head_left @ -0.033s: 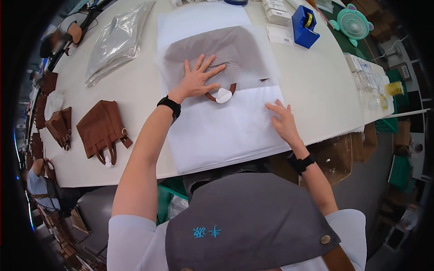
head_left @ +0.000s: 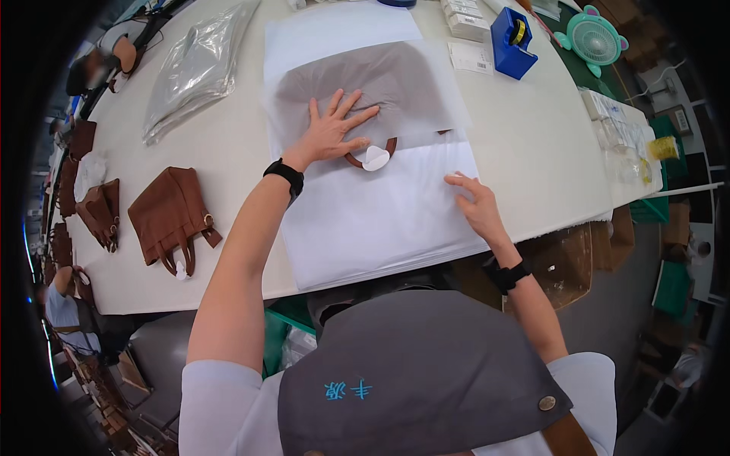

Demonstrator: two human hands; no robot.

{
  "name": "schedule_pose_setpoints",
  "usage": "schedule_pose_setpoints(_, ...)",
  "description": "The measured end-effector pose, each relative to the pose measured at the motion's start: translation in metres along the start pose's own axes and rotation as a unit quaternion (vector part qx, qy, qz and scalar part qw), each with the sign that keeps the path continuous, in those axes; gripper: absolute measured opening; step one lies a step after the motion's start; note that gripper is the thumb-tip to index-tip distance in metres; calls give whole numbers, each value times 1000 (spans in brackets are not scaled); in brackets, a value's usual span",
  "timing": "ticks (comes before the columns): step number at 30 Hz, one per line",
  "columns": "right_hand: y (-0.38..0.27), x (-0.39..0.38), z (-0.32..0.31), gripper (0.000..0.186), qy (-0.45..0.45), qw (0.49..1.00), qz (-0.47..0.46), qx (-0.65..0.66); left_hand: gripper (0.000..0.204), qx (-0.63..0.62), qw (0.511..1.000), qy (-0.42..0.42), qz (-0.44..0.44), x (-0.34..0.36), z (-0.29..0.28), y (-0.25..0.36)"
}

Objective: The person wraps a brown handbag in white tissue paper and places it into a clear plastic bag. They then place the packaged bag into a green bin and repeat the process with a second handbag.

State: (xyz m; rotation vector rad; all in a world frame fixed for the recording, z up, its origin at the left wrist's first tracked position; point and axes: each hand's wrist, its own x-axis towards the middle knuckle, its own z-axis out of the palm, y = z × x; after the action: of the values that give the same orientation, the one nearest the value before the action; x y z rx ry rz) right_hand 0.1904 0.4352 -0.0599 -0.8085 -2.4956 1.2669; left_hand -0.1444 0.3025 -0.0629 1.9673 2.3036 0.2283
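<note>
My left hand (head_left: 334, 137) lies flat with spread fingers on a translucent sheet (head_left: 449, 106) that covers a greyish, flattened shape. From under the sheet's near edge comes a brown handle (head_left: 392, 144) with a white tag or wrap (head_left: 376, 158) on it, beside my left thumb. What the handle belongs to is hidden. Beneath lies a stack of white sheets (head_left: 365, 243), reaching the table's front edge. My right hand (head_left: 479, 209) is over the stack's right edge, its fingers drawn together; what they pinch, if anything, cannot be made out.
Brown handbags (head_left: 171, 213) lie to the left. Clear plastic bags (head_left: 201, 72) are stacked at the far left. A blue tape dispenser (head_left: 514, 45), small white boxes (head_left: 465, 23) and a green fan (head_left: 595, 39) stand at the far right. Cardboard boxes (head_left: 563, 262) sit below the table's right edge.
The fingers of my right hand, spread before, have drawn together. My left hand stays in place on the translucent sheet.
</note>
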Motion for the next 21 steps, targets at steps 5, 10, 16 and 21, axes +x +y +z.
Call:
schedule_pose_setpoints(5,-35,-22,-22,48,93,913,304,257,63,11,1000,7,-2,-1,3,-5)
schedule_pose_setpoints(10,-22,-31,-45,32,-145,905,329,224,64,8,1000,8,-8,0,2,-2)
schedule_pose_setpoints(16,-62,-5,-37,23,-172,648,90,737,63,-23,1000,5,-6,0,-3,1)
schedule_pose_setpoints(21,-139,78,-22,48,36,951,-190,241,62,-4,1000,0,-5,-7,-3,-5)
